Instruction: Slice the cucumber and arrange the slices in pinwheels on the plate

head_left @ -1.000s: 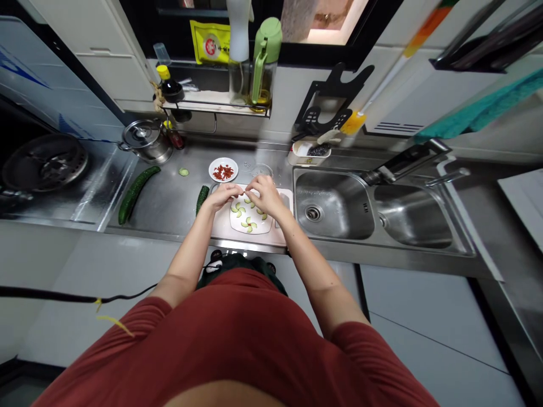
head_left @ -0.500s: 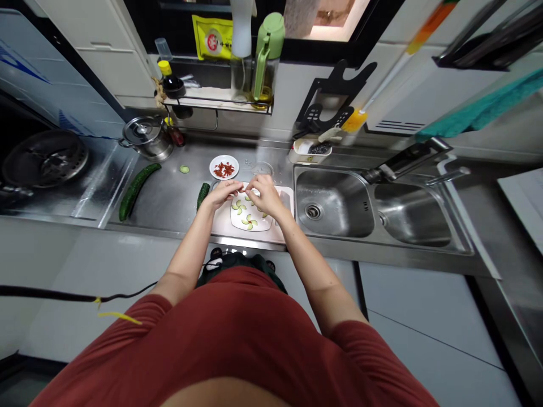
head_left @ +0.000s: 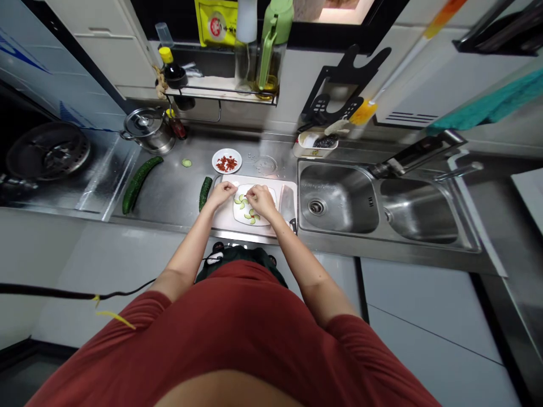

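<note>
A white square plate [head_left: 263, 217] lies on a pale cutting board [head_left: 223, 225] and bears green cucumber slices [head_left: 251, 216] set in pinwheels, with small red bits at some centres. Over the plate's left edge, my left hand [head_left: 222, 194] is closed in a pinch; what its fingertips hold is too small to name. My right hand [head_left: 260, 200] pinches just above the plate's upper middle and hides part of the slices; its fingertips' content cannot be made out. Behind the board stands a round white plate [head_left: 215, 162] of red pieces [head_left: 226, 164].
A knife [head_left: 287, 203] lies on the board's right side, beside the double sink [head_left: 339, 198]. Left of the board are a cut cucumber [head_left: 205, 193], a long cucumber [head_left: 139, 183], a steel pot [head_left: 150, 133] and a wok [head_left: 48, 151]. Bottles stand on the shelf [head_left: 212, 90].
My hands have moved apart, the left one drawing back to the plate's left edge with its fingers now pinched. The right fingers have come down closer to the plate. The view has shifted slightly.
</note>
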The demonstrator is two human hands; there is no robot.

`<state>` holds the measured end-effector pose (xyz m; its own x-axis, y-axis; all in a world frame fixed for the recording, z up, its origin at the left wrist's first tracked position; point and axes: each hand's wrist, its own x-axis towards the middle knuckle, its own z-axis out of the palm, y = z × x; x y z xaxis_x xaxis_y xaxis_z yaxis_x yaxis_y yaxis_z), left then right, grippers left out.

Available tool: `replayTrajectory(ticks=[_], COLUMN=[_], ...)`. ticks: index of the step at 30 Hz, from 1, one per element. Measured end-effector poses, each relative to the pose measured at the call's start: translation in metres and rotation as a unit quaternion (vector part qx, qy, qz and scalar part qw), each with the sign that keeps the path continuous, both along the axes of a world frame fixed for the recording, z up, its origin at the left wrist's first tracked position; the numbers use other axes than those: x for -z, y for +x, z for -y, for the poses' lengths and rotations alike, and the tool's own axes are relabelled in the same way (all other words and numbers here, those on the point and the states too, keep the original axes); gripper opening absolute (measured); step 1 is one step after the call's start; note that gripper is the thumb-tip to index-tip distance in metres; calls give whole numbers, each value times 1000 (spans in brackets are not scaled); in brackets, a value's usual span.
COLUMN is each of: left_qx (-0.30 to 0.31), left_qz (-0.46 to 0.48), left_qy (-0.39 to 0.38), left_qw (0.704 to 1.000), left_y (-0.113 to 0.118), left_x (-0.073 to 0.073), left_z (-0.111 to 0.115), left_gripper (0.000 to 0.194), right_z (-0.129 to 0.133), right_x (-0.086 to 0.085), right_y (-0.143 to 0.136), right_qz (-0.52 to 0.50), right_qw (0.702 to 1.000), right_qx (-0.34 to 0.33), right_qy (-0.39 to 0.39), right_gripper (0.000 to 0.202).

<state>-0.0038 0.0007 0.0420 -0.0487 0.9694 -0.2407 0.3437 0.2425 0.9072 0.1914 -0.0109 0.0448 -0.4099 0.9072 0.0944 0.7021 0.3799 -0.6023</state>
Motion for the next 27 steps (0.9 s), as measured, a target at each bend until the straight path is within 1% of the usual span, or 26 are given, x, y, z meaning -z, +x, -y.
replayTrajectory(ticks=[4,6,8,10,14,20,27], left_qx=[22,31,37,41,42,41,40], left_qz=[-113,-157,-188,-206,-234,-257,-284], left_qy=[-6,-12,-14,-15,-20,-18,-14], left_qw=[993,987,981,977,971,965,958], left_y=[-2,-2,0,2,7,13,17], left_x=[28,37,42,43,42,41,48], left_z=[3,6,8,10,13,13,11], left_gripper=[12,13,13,12,11,11,11], right_z=[3,3,2,2,1,-1,-1], right_x=[25,34,39,43,46,52,54], right_y=[-9,-13,-18,-21,-27,-29,-30], right_qz=[63,80,93,106,128,133,149], right_qw=[997,996,995,993,990,990,987], right_qx=[15,19,24,29,33,39,36], right_qy=[-31,-35,-38,-41,-40,-39,-52], right_gripper=[17,18,19,21,22,22,25])
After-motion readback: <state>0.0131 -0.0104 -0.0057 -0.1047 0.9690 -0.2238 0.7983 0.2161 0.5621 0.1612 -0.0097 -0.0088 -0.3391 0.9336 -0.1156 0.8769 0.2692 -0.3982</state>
